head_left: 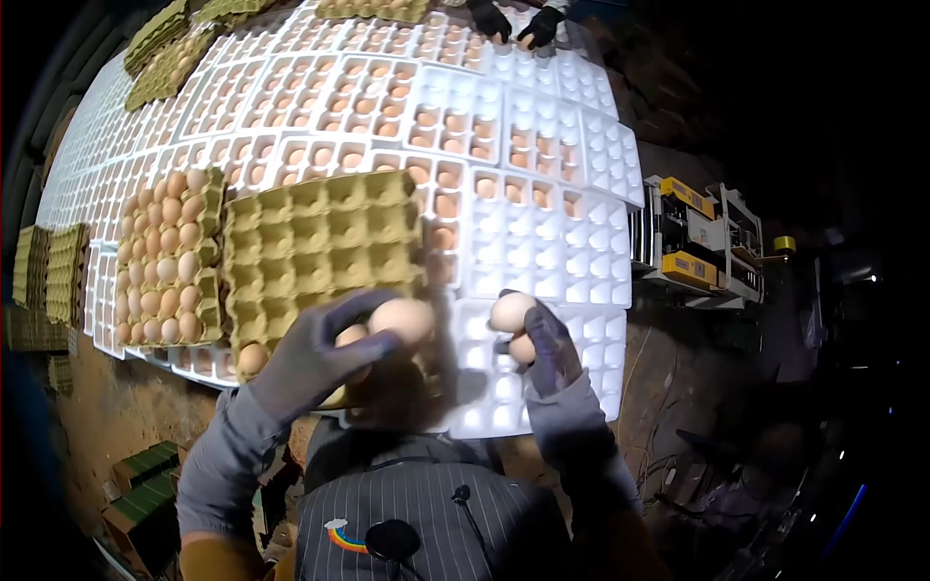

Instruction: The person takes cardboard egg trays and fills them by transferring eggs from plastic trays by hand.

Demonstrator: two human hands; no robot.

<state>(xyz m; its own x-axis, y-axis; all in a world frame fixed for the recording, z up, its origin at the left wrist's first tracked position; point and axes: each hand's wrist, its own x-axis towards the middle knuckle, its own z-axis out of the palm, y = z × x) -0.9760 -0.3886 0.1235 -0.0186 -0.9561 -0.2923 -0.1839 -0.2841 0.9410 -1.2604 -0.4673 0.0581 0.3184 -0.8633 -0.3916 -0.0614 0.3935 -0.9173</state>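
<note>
My gloved left hand (329,349) is closed around eggs (401,321), one at the fingertips and another lower against the palm. Beneath it lies a yellowish pulp tray (325,232), mostly bare cups, with one egg (253,359) in its near left corner. My gloved right hand (549,351) grips two eggs (511,312) over a white foam tray (591,358) whose visible cups hold nothing. Left of the pulp tray, a second stack of pulp trays is topped with eggs (168,257).
Many white foam trays (363,92) with eggs cover the surface. Another person's dark-gloved hands (513,27) touch eggs at the far edge. More pulp trays (48,274) stand at left and far left. A machine with yellow parts (693,232) is at right.
</note>
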